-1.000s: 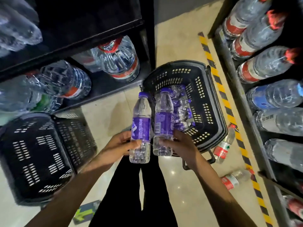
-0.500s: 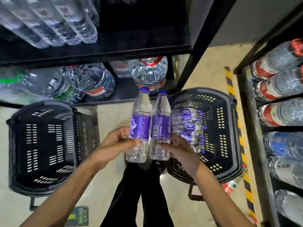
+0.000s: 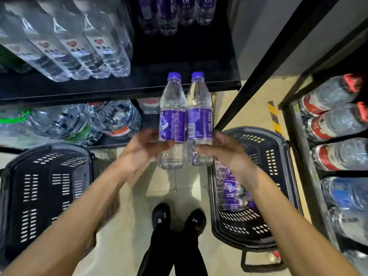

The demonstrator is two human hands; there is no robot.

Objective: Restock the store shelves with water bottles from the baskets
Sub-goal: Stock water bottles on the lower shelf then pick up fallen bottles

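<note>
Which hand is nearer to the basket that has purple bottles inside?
Right. The right hand is over the left rim of that basket. The left hand is farther left, beyond the two bottles they hold, nearer the other basket.

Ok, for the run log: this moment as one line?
left hand: grips left bottle | right hand: grips right bottle | both upright, side by side | right basket: holds spare bottles

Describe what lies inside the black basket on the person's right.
Inside the right basket lie several purple-labelled water bottles, heaped together. The right forearm crosses over them, so their number cannot be told.
</note>
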